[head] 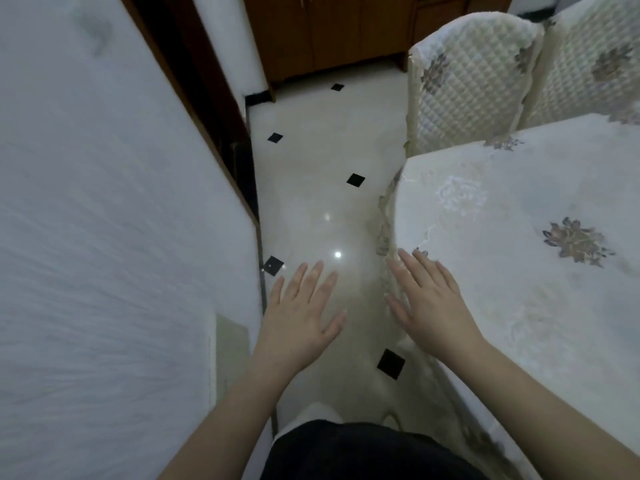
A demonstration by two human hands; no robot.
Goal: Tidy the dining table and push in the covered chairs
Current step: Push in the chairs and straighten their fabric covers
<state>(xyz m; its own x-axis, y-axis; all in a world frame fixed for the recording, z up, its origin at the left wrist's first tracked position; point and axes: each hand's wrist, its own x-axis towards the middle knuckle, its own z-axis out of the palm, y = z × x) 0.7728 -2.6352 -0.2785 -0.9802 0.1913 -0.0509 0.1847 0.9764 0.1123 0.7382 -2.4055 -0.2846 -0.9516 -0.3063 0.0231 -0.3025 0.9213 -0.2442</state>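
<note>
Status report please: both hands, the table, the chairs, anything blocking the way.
Left hand open, over floor. Right hand open at tablecloth edge. Two covered chairs at table's far side. Tiled aisle ahead unobstructed.

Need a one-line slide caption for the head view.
Both hands open, left hand over the tiled floor, right hand at the table edge, two covered chairs beyond.

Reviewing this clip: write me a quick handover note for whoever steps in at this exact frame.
Left hand: open, flat, over the floor, holding nothing.
Right hand: open, at the edge of the dining table; contact unclear.
The table carries a floral cloth; nothing lies on the visible part.
Two covered chairs stand at its far side, backs near the edge.
Done: the visible tabletop looks tidy.
Left: check the chairs are fully in, and the unseen part.
</note>
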